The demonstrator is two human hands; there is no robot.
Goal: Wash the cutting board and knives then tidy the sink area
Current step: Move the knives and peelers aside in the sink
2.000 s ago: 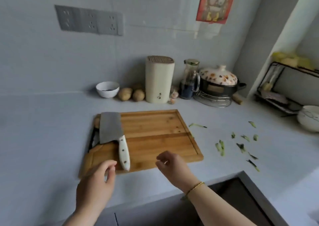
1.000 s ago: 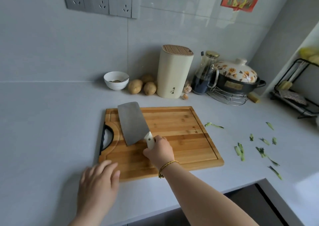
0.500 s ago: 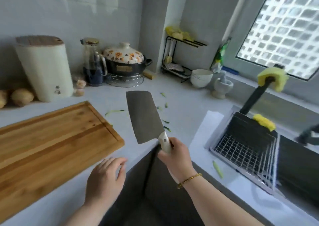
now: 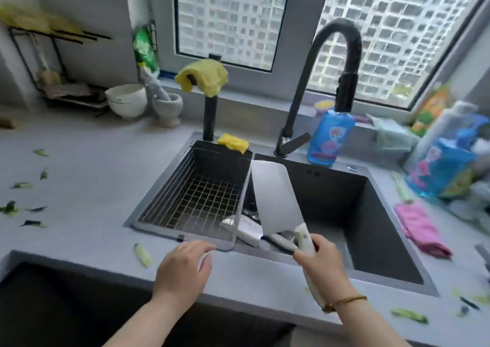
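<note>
The cleaver (image 4: 275,198) has a broad, pale grey blade and a white handle. It is at the centre of the frame, above the dark sink (image 4: 331,187), with the blade pointing up and away. The right hand (image 4: 322,264) holds it, fingers clamped around the handle. The left hand (image 4: 183,269) rests on the table (image 4: 92,174) edge, fingers relaxed and together, just beside the near corner of the wire basket (image 4: 185,187). Under the blade a second white-handled knife (image 4: 248,231) lies in the sink. Right of the blade, below the black faucet (image 4: 304,81), the sink floor is bare.

Grey countertop (image 4: 87,166), daylit window (image 4: 392,33) facing tower blocks.
</note>
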